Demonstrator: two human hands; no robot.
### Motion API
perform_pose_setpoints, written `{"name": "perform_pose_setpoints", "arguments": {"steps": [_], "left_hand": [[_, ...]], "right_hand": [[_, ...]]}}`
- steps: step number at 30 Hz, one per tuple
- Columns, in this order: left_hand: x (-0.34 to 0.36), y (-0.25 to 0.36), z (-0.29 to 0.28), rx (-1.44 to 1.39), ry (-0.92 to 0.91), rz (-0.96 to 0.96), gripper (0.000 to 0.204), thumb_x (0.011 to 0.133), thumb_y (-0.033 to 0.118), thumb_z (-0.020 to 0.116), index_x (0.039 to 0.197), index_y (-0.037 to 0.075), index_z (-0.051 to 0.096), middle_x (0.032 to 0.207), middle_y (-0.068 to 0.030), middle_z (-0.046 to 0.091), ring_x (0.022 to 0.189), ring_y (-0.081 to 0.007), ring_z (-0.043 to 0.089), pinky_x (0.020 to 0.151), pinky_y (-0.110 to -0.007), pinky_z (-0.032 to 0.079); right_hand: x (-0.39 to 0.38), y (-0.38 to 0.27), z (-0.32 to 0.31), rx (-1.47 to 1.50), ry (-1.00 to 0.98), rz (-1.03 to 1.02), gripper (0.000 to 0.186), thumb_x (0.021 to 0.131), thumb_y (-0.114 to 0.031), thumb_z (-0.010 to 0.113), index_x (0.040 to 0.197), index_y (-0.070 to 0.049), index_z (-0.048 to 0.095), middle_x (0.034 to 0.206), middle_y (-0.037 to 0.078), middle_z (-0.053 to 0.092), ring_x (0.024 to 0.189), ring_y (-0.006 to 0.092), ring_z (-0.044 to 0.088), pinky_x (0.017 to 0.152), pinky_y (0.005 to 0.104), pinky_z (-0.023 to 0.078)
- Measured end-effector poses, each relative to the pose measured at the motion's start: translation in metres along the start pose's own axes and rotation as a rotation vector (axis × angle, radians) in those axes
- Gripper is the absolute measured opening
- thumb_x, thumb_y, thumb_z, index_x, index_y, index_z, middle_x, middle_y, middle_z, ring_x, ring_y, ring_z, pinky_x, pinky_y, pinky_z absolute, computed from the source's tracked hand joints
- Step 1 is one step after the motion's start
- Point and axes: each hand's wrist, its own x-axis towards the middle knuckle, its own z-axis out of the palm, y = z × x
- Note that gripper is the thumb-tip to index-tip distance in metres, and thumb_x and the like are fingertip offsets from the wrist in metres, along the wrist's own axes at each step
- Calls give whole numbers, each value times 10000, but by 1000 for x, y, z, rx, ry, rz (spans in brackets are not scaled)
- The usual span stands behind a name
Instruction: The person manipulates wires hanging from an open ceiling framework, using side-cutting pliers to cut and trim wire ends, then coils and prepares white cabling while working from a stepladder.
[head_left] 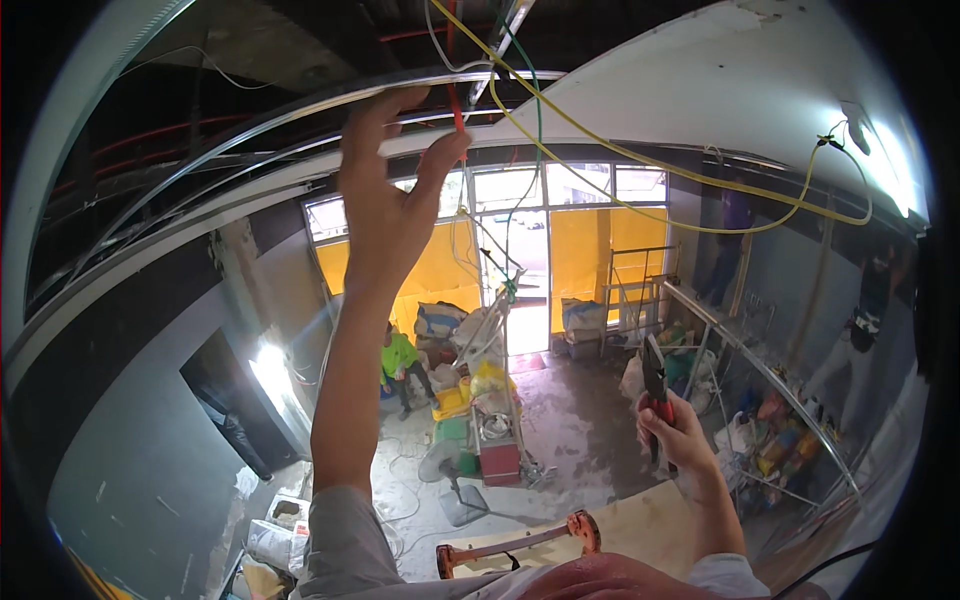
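My left hand (392, 205) is raised toward the ceiling frame, its thumb and fingers spread apart. Its fingertips are close to a long metal channel (300, 103); whether they touch it I cannot tell. A red strip or wire (457, 108) hangs right by the thumb tip, and contact there is unclear. Lower and to the right, my right hand (682, 432) grips a pair of pliers (655, 385) with red handles and dark jaws pointing up. Yellow cable (620, 150) and green cable (540, 130) droop from the ceiling just right of my left hand.
Far below, a person in a bright green top (399, 352) is beside piled sacks (440, 320). A standing fan (445, 465) and an orange-ended metal frame (520, 543) are nearer. Scaffolding (760, 385) stands at right, a lit lamp (885, 155) above. Other people are at right.
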Motion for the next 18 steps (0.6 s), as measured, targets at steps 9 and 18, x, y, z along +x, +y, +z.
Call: {"name": "perform_pose_setpoints", "arguments": {"steps": [9,18], "left_hand": [[50,-13,29,43,-36,246,368,844,151,800,1162,62,637,1149,-109,661,1158,-256,561,1027,-364,408],[49,-22,10,153,-226,489,211,899,3,668,1090,59,597,1120,-41,706,1012,-219,660,950,-327,442]], "right_hand": [[11,-92,73,-173,-79,-238,162,1023,-110,582,1147,-7,593,821,-1,565,717,80,540,669,258,468],[44,-135,88,-381,-8,-375,220,1046,-146,543,1171,22,610,780,18,586,713,94,526,677,271,461]]}}
